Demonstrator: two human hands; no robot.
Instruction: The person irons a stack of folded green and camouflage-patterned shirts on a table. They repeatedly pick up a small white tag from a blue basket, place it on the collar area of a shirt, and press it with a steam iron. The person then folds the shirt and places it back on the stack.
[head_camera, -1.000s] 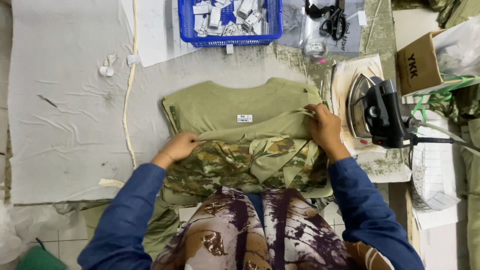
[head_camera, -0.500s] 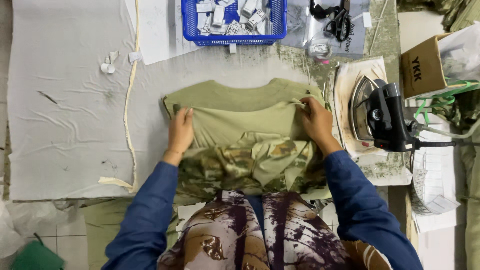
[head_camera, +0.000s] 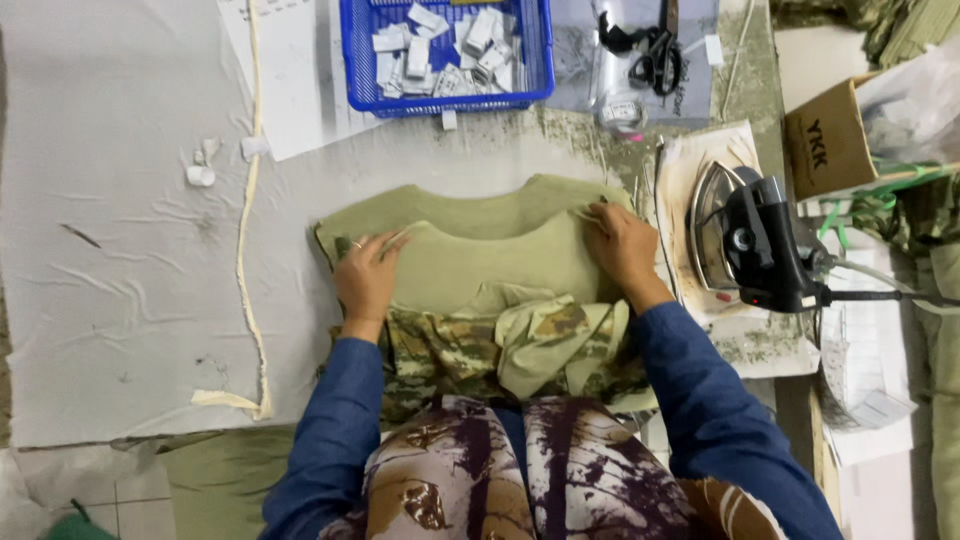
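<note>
Iron (head_camera: 745, 245) beside garment (head_camera: 480, 255), basket (head_camera: 450, 100) beyond.

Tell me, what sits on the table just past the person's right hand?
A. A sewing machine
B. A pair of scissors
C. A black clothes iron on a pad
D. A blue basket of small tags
C: beside the right hand, which presses on the olive-green garment, a black clothes iron rests on a pale pad; the blue basket and the scissors lie farther up the table.
</note>
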